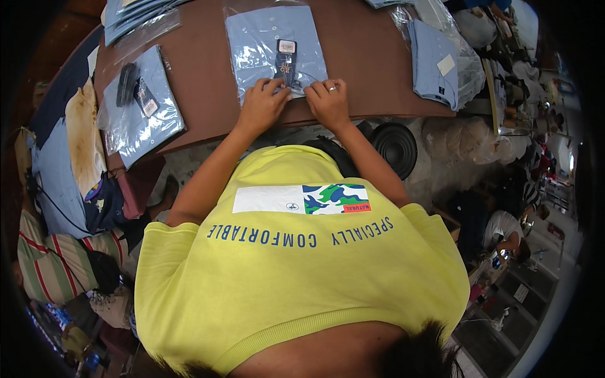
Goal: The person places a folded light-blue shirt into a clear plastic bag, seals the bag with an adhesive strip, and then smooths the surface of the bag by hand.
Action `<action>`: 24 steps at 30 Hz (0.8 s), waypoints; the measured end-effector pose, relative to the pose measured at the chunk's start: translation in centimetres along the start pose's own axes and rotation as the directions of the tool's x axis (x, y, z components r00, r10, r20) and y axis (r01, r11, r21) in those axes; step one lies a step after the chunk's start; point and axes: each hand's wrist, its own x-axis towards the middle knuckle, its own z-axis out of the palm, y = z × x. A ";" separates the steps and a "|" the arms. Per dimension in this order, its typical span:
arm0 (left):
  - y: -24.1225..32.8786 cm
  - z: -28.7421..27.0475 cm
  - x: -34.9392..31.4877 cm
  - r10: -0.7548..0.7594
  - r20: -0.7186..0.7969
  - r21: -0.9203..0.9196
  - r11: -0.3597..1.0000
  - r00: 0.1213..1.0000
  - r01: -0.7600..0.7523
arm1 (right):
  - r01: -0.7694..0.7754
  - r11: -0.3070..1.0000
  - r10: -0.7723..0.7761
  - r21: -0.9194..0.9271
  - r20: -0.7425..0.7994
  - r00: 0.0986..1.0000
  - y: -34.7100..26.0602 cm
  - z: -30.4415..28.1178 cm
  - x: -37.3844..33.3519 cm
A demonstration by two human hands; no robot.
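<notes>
Folded light-blue shirt (pixel 249 38) with pale buttons, lying in a clear plastic bag (pixel 302 80) beyond the curled fingers of the left hand (pixel 263 108) and right hand (pixel 329 106), whose pinch cannot be determined; a dark, light-lettered hang-tag (pixel 285 64) with a white label (pixel 287 46) lies ahead of the fingertips.

Before you: brown table (pixel 372 57), its edge bowed by the lens | Below: grey floor (pixel 414 175) | Your right: cluttered, dim workroom (pixel 535 189), bright light (pixel 571 161) near the edge.
</notes>
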 end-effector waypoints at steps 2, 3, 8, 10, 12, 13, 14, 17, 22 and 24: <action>-0.1 0.3 -0.3 0.041 0.001 0.029 0.999 0.999 -0.041 | 0.065 0.998 -0.065 0.026 0.013 0.998 0.5 -0.1 -0.9; -0.2 0.4 -0.6 0.066 0.012 0.048 0.997 0.998 -0.066 | 0.075 0.996 -0.076 0.045 0.030 0.997 0.7 -0.1 -1.4; -0.8 0.2 -1.5 0.112 0.052 0.081 0.990 0.992 -0.116 | 0.103 0.991 -0.106 0.082 0.034 0.994 1.5 -0.7 -2.5; -1.0 -0.1 -1.6 0.072 0.098 0.022 0.997 0.993 -0.075 | 0.135 0.988 -0.138 0.071 0.039 0.990 1.3 -1.2 -2.8; -0.3 -0.9 -1.1 -0.110 0.118 -0.087 0.989 0.987 0.121 | 0.223 0.973 -0.225 0.061 0.022 0.974 1.1 -1.1 -3.3; 0.1 -1.4 -0.7 -0.198 0.136 -0.140 0.966 0.971 0.217 | 0.294 0.954 -0.295 0.055 0.004 0.956 0.8 -0.7 -3.7; 0.0 -1.5 -0.4 -0.178 0.118 -0.172 0.965 0.977 0.197 | 0.364 0.930 -0.364 0.048 -0.014 0.931 0.5 -0.2 -4.1; -0.1 -1.6 -0.1 -0.162 0.077 -0.229 0.957 0.984 0.176 | 0.245 0.965 -0.248 -0.096 -0.012 0.969 -0.6 0.3 -2.7; 0.4 -1.8 0.6 -0.131 0.000 -0.179 0.975 0.991 0.129 | 0.097 0.985 -0.105 -0.142 -0.044 0.994 -1.9 2.1 -0.8; 0.7 -2.3 1.0 -0.047 -0.060 -0.093 0.995 0.997 0.041 | 0.042 0.991 -0.047 -0.129 -0.033 0.998 -2.3 2.2 -0.2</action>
